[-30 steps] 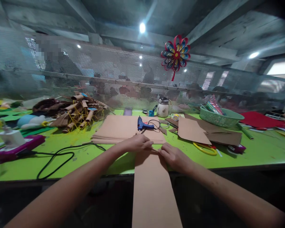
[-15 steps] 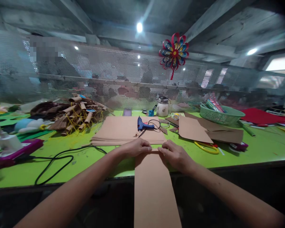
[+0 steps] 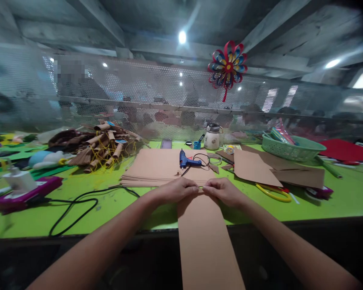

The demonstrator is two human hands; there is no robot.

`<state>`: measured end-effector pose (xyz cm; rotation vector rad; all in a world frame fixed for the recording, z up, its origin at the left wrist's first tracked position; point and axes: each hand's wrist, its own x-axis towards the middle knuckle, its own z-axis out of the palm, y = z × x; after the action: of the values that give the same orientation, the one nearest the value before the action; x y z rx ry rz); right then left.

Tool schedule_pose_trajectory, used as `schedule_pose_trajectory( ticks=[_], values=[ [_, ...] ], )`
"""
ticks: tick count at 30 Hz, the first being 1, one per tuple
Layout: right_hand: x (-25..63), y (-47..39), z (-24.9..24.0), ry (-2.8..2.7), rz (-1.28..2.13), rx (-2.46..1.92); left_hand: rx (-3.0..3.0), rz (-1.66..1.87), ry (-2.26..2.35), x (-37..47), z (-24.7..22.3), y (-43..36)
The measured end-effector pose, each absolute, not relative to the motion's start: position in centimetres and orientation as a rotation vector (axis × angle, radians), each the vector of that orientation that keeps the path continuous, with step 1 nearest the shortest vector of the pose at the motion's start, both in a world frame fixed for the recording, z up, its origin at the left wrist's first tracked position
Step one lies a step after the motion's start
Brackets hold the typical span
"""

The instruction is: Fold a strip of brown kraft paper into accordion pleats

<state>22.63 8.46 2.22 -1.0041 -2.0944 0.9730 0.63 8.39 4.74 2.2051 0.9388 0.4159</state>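
Observation:
A long sheet of brown kraft paper [image 3: 207, 237] hangs from the table's front edge down towards me. Its far end lies on the green tabletop, pinched by both hands. My left hand [image 3: 180, 189] is closed on the left part of that end, and my right hand [image 3: 224, 191] on the right part, their fingertips almost meeting. The end looks narrowly folded or rolled under the fingers. Just beyond the hands lies a stack of brown paper sheets [image 3: 151, 165], with a blue hot glue gun [image 3: 187, 162] resting on top.
Left are a purple power strip [image 3: 45, 191], a black cable [image 3: 75, 197] and a heap of brown paper rolls [image 3: 103, 149]. At right lie loose brown sheets [image 3: 254, 167], yellow-handled scissors [image 3: 274, 194] and a green basket [image 3: 293, 148]. A bottle [image 3: 212, 137] stands behind the stack.
The hands have drawn closer together along the sheet's far end, the right one moving inward. The whole view has shifted slightly, so things appear further right.

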Motion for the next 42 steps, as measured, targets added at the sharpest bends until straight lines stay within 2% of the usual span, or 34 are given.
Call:
schedule_pose_trajectory(
  ticks=[10, 19, 28, 36, 42],
  values=[
    [24.0, 8.9, 1.5, -2.093, 1.086, -0.973, 1.901, 0.359, 0.924, 0.8, 5.1, 8.1],
    [23.9, 9.1, 1.3, -2.182, 0.981, -0.945, 2.170, 0.337, 1.026, 1.0, 5.2, 8.0],
    [24.0, 9.1, 1.2, -2.155, 1.107, -0.940, 2.292, 0.398, 0.962, 0.8, 4.7, 8.3],
    [22.4, 8.6, 0.8, -2.229, 0.680, -0.901, 2.330, 0.412, 0.893, 0.7, 4.2, 8.7],
    [22.2, 9.3, 0.1, -2.250, 0.689, -0.848, 2.382, 0.423, 0.853, 0.6, 3.4, 9.4]
  ],
)
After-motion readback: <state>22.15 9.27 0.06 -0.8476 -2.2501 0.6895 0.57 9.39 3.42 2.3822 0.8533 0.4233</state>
